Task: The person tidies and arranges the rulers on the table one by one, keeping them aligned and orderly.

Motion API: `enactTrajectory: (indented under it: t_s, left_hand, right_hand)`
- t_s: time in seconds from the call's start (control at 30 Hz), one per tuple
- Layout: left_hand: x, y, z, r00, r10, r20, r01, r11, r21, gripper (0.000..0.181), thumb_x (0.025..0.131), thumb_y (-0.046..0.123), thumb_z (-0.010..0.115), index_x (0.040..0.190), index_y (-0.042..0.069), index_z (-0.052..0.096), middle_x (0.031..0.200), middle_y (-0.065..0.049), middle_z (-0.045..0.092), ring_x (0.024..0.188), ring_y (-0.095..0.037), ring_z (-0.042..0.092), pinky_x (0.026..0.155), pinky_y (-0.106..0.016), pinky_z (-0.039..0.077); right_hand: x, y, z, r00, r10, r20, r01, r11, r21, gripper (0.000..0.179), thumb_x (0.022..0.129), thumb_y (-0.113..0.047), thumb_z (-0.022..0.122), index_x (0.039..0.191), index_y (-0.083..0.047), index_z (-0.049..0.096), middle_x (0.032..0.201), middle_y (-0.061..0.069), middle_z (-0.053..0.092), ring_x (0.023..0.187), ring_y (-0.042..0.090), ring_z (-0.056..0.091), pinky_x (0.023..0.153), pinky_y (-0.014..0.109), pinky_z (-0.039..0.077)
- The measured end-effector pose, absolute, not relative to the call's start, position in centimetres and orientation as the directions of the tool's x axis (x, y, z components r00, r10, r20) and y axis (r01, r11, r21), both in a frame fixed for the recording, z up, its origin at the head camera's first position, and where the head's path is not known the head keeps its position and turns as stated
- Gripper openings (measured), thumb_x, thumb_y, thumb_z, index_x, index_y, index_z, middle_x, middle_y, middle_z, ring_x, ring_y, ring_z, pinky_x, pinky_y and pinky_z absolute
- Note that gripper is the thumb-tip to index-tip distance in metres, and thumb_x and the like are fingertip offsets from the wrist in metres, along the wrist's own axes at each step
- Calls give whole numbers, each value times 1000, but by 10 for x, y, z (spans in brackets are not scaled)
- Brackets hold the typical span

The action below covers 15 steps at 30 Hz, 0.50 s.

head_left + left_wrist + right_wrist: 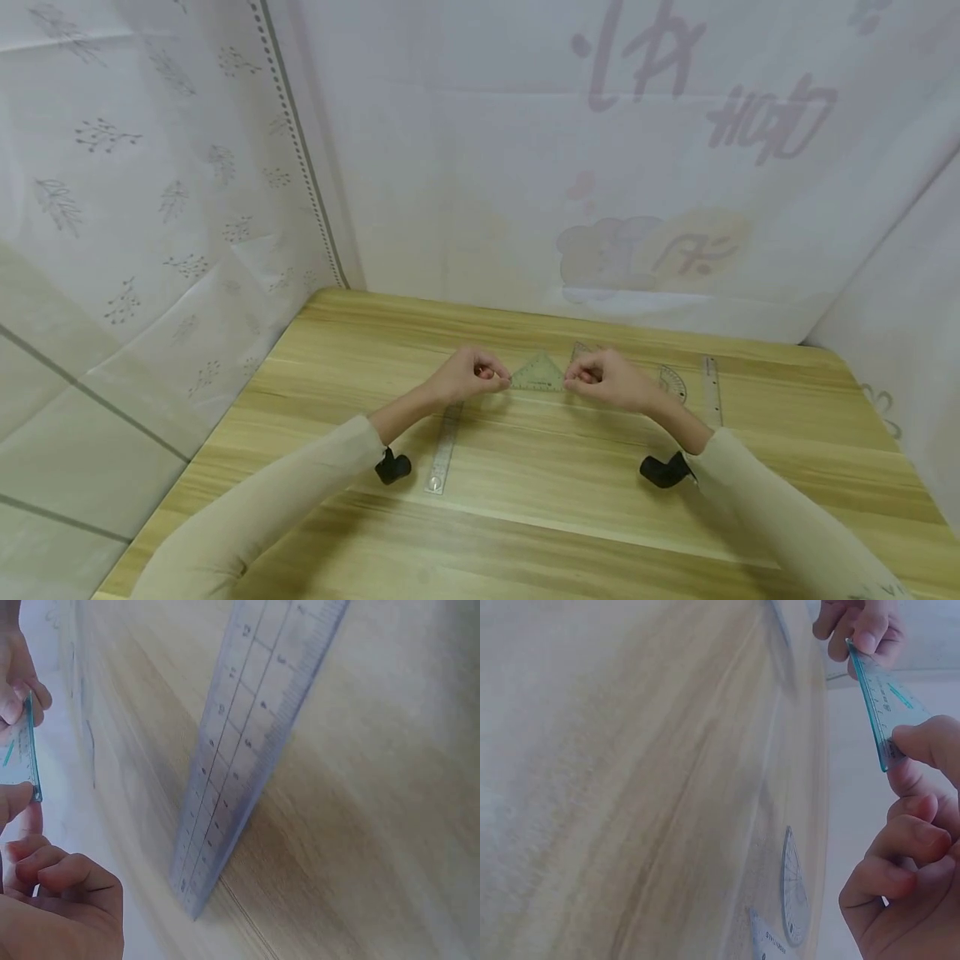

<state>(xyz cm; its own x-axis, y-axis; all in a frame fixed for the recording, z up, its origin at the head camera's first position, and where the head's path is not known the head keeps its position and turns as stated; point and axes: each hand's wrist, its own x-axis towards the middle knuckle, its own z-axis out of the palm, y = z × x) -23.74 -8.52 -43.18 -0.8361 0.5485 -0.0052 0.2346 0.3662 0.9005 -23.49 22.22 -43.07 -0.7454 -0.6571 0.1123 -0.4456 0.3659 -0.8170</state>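
A greenish clear set square [538, 375] is held up between both hands, its long edge toward the person and its peak pointing away. My left hand [471, 373] pinches its left corner between thumb and forefinger. The right hand [613, 381] pinches the opposite corner in the same way. In the right wrist view the set square [889, 701] looks teal, with scale marks along its edge, and is raised off the tabletop. Below the left hand lies a clear ruler [444, 454], which fills much of the left wrist view.
On the wooden table [540, 517], a clear protractor [672, 382] and another ruler [712, 392] lie right of the right hand. Another clear triangular piece [581, 349] is partly hidden behind that hand. Printed cloth [465, 167] hangs behind the table.
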Motion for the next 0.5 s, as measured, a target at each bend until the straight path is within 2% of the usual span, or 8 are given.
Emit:
enactTrajectory:
  t_s: [0.27, 0.5]
  left_hand:
    - [-232, -85, -433, -811, 585, -1, 280, 390, 877, 6, 93, 9, 75, 94, 3, 78, 67, 4, 46, 62, -10, 39, 61, -26, 35]
    - [-228, -84, -433, -797, 604, -30, 268, 397, 878, 4, 93, 7, 74, 92, 4, 77, 66, 4, 46, 61, -10, 39, 61, -25, 35]
  right_hand:
    - [-229, 222, -438, -740, -663, 111, -429, 338, -838, 7, 97, -4, 69, 91, -3, 72, 67, -4, 41, 58, 7, 34, 55, 23, 31]
    - [-221, 221, -437, -734, -671, 109, -426, 328, -844, 8, 97, -5, 70, 91, 0, 73, 68, -3, 43, 60, 9, 35, 56, 24, 32]
